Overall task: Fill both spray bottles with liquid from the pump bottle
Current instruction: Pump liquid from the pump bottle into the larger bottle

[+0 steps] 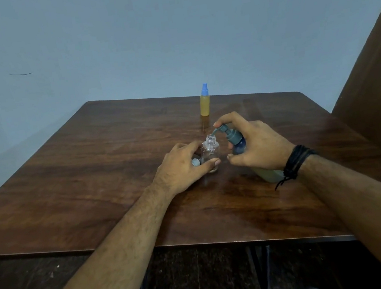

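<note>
A small clear spray bottle (210,151) stands upright on the wooden table (91,168) with its neck uncapped. My left hand (182,167) grips it from the left, and its blue spray cap (196,162) shows under my fingers. My right hand (254,146) holds the pump bottle (237,141), tilted, with a forefinger on the grey-blue pump head. The spout tip sits right over the clear bottle's mouth. Farther back stands a second spray bottle (204,103), full of yellow liquid, with its blue cap on.
The table's near edge runs across the lower view. A pale blue wall (148,41) lies behind the table. A brown panel (375,97) rises at the right. My right wrist wears a black cord band (295,162).
</note>
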